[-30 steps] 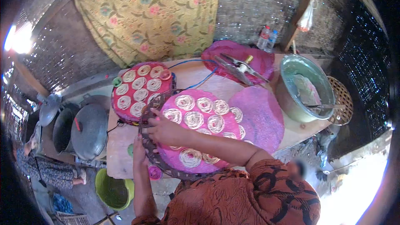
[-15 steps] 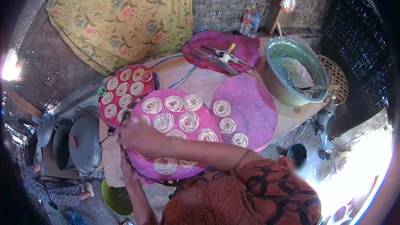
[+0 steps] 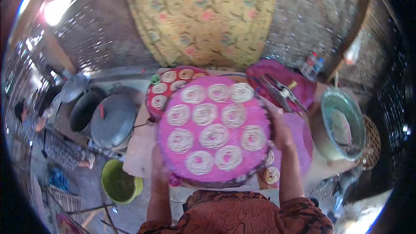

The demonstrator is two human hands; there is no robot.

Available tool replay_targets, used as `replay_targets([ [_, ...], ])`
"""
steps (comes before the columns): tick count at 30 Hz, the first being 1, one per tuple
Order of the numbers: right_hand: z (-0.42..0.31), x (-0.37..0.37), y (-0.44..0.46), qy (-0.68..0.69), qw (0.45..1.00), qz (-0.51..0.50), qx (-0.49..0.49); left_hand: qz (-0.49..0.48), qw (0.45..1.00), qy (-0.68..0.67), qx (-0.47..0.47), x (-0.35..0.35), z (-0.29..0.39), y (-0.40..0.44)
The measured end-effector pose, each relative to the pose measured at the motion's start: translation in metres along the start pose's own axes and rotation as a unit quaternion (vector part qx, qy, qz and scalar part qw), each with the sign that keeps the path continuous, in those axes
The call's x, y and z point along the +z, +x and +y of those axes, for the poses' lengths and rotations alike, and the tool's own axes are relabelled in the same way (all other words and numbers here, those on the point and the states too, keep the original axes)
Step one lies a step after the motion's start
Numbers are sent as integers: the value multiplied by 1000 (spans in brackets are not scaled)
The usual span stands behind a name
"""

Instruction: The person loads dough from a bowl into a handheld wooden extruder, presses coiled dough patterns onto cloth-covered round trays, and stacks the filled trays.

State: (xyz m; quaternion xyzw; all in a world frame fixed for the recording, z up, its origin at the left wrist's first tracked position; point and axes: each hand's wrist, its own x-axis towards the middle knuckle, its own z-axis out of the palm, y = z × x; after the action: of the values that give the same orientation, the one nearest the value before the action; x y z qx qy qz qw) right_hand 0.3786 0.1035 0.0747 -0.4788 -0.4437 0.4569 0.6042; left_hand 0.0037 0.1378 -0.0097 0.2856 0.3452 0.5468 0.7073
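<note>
A round pink tray (image 3: 251, 162) bearing several pale coiled strand rounds (image 3: 214, 136) is held up level between my two hands. My left hand (image 3: 160, 160) grips the tray's lower left edge, its fingers mostly hidden beneath. On the opposite side, my right hand (image 3: 281, 131) is closed around the right edge. Partly covered by the lifted tray, a second pink round sheet (image 3: 302, 141) lies on the table, with a few coils (image 3: 271, 175) near its front. A smaller red tray (image 3: 152, 109) of coils sits behind on the left.
A large green basin (image 3: 328, 147) stands at the table's right, beside a woven basket (image 3: 372, 147). A metal-armed tool (image 3: 281, 93) rests on pink cloth at the back. Lidded dark pots (image 3: 113, 121) and a green tub (image 3: 138, 186) are on the left, where another person (image 3: 65, 147) is partly visible.
My right hand has gone from the tray's left side to its right edge. The tray is now lifted between both hands, and my view has turned left.
</note>
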Motion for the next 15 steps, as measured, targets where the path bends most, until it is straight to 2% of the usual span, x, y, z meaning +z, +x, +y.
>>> replay_targets([
  [1, 2, -18, 0, -8, 997, 59, 40, 11, 1000, 27, 5, -12, -27, 16],
  [3, 12, -64, 6, -9, 991, 108, 83, 22, 1000, 13, 10, 13, -51, 29],
  [5, 8, -89, 3, 19, 994, 103, 29, 28, 999, -39, 21, 62, -57, 29],
  [7, 11, -107, 8, 49, 988, 137, 44, 52, 991, 120, 41, 74, -62, 38],
  [8, 14, -113, 10, 62, 988, 124, 70, 56, 991, 112, 46, 74, -55, 42],
  [11, 29, -105, 43, 109, 985, 84, 99, 25, 913, 398, 84, 51, -28, 88],
  [12, 46, -107, 63, 55, 989, 115, 77, 39, 883, 453, 117, 27, -37, 127],
  [13, 31, -74, 74, 118, 983, 86, 108, 55, 935, 349, 26, 50, 7, 118],
  [14, 29, -51, 90, 98, 984, 113, 94, 68, 967, 238, -66, 76, 53, 104],
  [15, 33, -35, 105, 78, 984, 139, 79, 65, 961, 269, 21, 58, 54, 121],
])
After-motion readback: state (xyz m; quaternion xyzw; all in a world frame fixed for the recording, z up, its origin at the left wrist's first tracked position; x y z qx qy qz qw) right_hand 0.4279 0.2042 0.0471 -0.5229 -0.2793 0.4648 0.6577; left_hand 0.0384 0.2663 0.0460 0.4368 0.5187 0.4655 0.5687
